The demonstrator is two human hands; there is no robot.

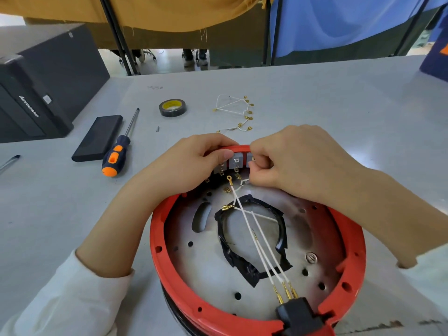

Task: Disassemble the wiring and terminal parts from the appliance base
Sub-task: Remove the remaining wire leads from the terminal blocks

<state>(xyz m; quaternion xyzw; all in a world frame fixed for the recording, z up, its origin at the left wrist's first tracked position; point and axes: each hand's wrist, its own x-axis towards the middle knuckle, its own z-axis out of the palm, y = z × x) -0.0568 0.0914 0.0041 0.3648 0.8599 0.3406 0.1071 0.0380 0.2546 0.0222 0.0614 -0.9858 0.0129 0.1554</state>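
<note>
Head view showed the left hand (194,161) gripping the red base (167,238) (steadying it) while the right hand (286,163) pinched a terminal wire (243,182), best pulled straight off.

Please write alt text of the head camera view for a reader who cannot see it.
Two bare hands, left hand and right hand, work at grey switch blocks on the far rim of a round red plastic appliance base, where white wires with brass terminals remain. An orange-handled screwdriver lies on the grey table.

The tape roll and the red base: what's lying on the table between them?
In the head view, between the tape roll and the red base, only bare grey table, apart from the left hand gripping the rim.
</note>
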